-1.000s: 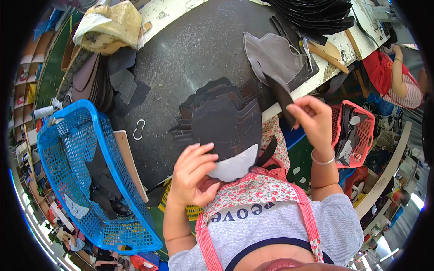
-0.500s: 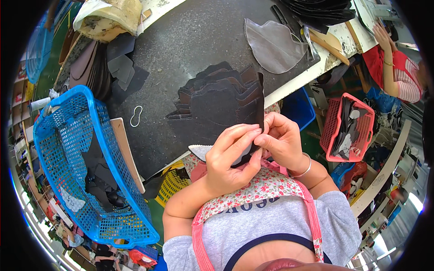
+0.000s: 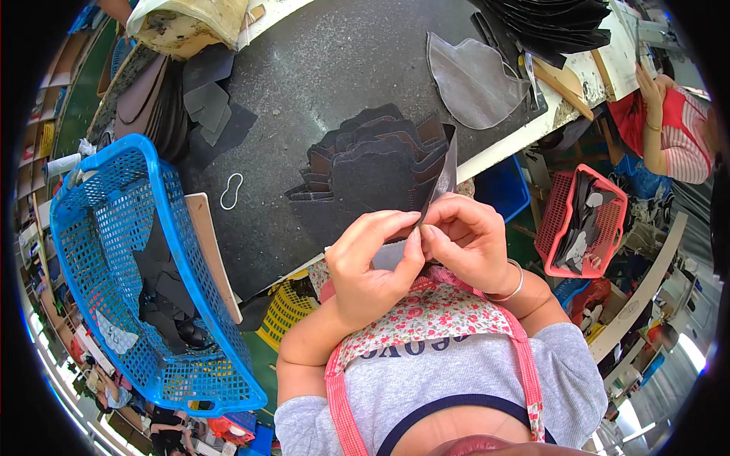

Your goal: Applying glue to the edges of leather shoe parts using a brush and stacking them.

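Dark worktop (image 3: pixel 274 137) is stretching beyond the left hand (image 3: pixel 371 264) and right hand (image 3: pixel 473 242), which are pinching a black sheet (image 3: pixel 448 169) between nearly closed fingertips, its long axis running forward, nearer the right.

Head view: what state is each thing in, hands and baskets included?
Left hand: fingertips pinched together
Right hand: pinching beside it
Dark strip: raised on edge, pinched at its near end
Dark layered pieces: fanned out, overlapping
Grey piece: lying flat
Blue basket: partly filled
Pink basket: holding dark pieces
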`<state>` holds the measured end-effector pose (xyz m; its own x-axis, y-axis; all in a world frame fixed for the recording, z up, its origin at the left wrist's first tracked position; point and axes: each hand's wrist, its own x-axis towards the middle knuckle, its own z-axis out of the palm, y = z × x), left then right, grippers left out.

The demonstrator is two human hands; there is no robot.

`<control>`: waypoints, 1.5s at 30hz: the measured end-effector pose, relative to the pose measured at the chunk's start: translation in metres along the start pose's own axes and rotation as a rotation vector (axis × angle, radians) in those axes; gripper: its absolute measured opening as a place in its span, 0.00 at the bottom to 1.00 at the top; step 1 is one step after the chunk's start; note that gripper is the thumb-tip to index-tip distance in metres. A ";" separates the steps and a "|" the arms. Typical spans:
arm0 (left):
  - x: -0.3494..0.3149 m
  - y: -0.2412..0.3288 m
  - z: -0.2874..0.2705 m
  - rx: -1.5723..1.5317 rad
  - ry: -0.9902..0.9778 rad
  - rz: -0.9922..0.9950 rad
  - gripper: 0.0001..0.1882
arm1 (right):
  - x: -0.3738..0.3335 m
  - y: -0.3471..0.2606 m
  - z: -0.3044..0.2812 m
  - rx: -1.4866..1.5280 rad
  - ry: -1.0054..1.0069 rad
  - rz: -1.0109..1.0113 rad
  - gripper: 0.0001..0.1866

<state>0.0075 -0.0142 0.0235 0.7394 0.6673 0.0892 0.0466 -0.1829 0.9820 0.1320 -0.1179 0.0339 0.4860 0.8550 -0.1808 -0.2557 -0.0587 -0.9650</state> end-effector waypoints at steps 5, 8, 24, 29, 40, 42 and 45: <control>0.004 0.002 0.003 -0.395 0.009 -0.312 0.06 | 0.000 0.003 -0.002 -0.233 -0.024 -0.147 0.06; 0.004 0.000 0.010 -0.568 0.056 -0.413 0.07 | -0.003 0.007 -0.004 -0.154 0.009 -0.130 0.06; -0.001 -0.007 0.014 0.096 0.188 0.138 0.11 | 0.001 -0.011 -0.028 -0.802 0.127 -0.378 0.13; -0.013 -0.009 -0.003 -0.292 0.050 -0.222 0.11 | 0.006 -0.029 -0.020 -0.745 -0.030 -0.378 0.10; -0.001 -0.009 0.000 -0.502 0.091 -0.457 0.05 | 0.011 -0.009 0.019 -0.939 -0.147 -0.596 0.10; 0.007 -0.009 0.007 -0.631 0.121 -0.490 0.05 | 0.009 -0.011 0.022 -0.963 -0.080 -0.773 0.09; 0.018 -0.003 0.011 -0.302 0.126 -0.352 0.02 | 0.003 -0.016 0.018 -0.908 -0.118 -0.900 0.09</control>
<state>0.0281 -0.0095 0.0207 0.6258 0.7367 -0.2562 0.0684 0.2754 0.9589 0.1230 -0.1050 0.0517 0.1013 0.8140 0.5719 0.8036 0.2720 -0.5294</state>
